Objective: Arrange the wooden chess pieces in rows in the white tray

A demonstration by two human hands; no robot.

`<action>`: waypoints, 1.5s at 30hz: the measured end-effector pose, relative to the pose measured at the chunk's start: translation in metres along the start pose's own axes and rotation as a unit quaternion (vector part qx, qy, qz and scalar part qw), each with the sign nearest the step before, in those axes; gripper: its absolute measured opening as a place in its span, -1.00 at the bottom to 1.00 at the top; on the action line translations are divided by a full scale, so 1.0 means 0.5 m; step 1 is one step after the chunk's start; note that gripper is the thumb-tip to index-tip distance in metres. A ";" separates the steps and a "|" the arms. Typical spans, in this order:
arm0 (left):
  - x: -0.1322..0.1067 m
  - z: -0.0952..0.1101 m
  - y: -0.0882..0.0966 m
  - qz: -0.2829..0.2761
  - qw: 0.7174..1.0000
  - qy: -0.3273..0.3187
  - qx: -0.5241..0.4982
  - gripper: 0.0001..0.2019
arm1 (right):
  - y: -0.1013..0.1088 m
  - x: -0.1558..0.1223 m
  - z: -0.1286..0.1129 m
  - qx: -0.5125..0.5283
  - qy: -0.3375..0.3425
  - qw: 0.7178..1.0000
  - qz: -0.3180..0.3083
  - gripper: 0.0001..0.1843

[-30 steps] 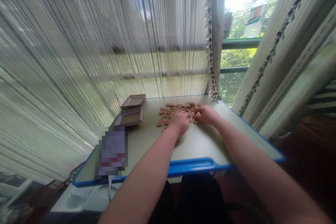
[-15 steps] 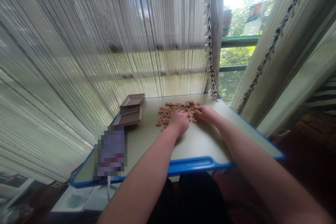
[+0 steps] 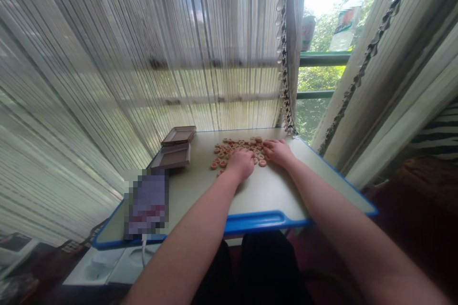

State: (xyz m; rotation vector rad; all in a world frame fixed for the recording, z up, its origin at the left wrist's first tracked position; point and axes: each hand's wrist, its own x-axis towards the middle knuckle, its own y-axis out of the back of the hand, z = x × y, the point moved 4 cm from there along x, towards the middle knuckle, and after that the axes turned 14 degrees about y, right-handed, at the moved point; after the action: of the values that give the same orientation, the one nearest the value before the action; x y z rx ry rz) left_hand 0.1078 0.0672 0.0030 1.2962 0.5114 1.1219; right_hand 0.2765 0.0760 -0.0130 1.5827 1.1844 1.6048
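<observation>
Round wooden Chinese chess pieces (image 3: 223,164), several with red markings, lie in a loose spread on the pale tabletop (image 3: 272,195). My left hand (image 3: 242,163) rests over the middle of the spread, fingers bent forward and a little apart, touching pieces. Part of the spread is hidden beneath it. At the right edge of the spread is my right hand (image 3: 279,153), its fingers stretched toward the pieces and apart. No piece shows lifted in either hand.
Two shallow open boxes (image 3: 173,156) stand at the table's left back. A blurred purple item (image 3: 148,200) with a white cable lies at the left front. Blue edging (image 3: 255,220) rims the table. String curtains (image 3: 179,47) hang behind; a bottle (image 3: 347,21) stands on the window rail.
My right hand has moved slightly forward along the spread, and its fingers have opened out from a more closed grasp. My left hand stays over the pieces. The view has shifted slightly.
</observation>
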 end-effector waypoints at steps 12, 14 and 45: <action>0.015 -0.028 0.018 0.037 0.999 0.030 -0.012 -0.69 | 0.011 0.002 -0.013 0.002 -0.005 1.000 -0.008 -0.66; 0.037 -0.031 0.025 0.030 0.998 0.048 -0.023 -0.69 | 0.008 0.005 -0.014 0.002 0.002 1.000 -0.013 -0.66; 0.203 -0.005 -0.035 -0.125 0.982 0.049 -0.130 -0.73 | 0.013 0.008 0.008 0.080 -0.058 0.995 -0.027 -0.72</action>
State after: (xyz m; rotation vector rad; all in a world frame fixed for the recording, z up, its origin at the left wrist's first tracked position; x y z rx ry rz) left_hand 0.1551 0.1583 0.0140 0.9257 0.5630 1.0079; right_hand 0.2810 0.0778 -0.0059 1.7026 1.3088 1.3943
